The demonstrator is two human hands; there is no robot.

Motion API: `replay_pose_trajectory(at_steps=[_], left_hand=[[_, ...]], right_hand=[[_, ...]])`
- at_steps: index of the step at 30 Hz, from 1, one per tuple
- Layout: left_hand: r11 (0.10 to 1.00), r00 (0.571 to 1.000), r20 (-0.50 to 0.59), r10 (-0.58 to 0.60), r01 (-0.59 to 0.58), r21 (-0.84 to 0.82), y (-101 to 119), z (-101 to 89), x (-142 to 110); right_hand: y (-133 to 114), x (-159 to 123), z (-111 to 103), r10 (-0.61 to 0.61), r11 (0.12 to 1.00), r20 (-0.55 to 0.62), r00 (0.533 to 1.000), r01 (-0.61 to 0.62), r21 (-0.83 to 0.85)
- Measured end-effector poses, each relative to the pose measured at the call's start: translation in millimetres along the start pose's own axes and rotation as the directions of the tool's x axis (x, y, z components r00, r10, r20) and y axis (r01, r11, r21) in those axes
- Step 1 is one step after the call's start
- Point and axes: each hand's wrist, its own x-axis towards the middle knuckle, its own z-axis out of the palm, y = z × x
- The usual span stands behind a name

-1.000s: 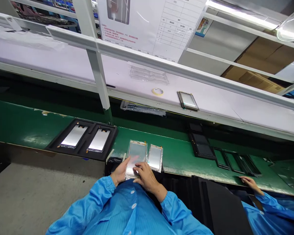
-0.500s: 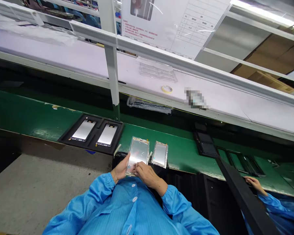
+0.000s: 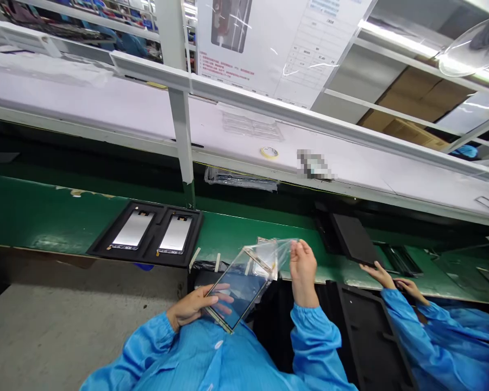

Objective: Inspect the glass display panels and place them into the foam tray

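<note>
My left hand [image 3: 191, 308] holds a flat glass display panel [image 3: 237, 292] by its lower left edge, tilted up off the green belt [image 3: 236, 231]. My right hand [image 3: 302, 266] is raised and pinches a clear protective film [image 3: 269, 254] that is partly lifted off the panel's upper end. A second panel [image 3: 262, 240] lies on the belt behind the film, mostly hidden. Both my sleeves are blue.
A black tray [image 3: 146, 233] with two silver panels sits on the belt at left. A co-worker's hands [image 3: 385, 277] at right hold a black tray [image 3: 352, 238]. More black trays [image 3: 362, 331] stack below. A tape roll [image 3: 269, 152] lies on the white shelf; a white post [image 3: 181, 127] stands behind.
My left hand lifted and tilted the panel off the belt. My right hand rose to the right, peeling the clear film away. The co-worker picked up a black tray.
</note>
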Motion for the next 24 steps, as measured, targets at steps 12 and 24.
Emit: replay_pose_trajectory(at_steps=[12, 24], left_hand=[[0.985, 0.990, -0.143, 0.016, 0.009, 0.170, 25.3, 4.4, -15.0], [0.988, 0.971, -0.237, -0.018, 0.055, 0.148, 19.4, -3.5, -13.7]], right_hand=[[20.2, -55.5, -29.3, 0.251, 0.957, 0.472, 0.845, -0.141, -0.255], [41.8, -101.5, 9.5, 0.361, 0.932, 0.462, 0.810, -0.330, -0.149]])
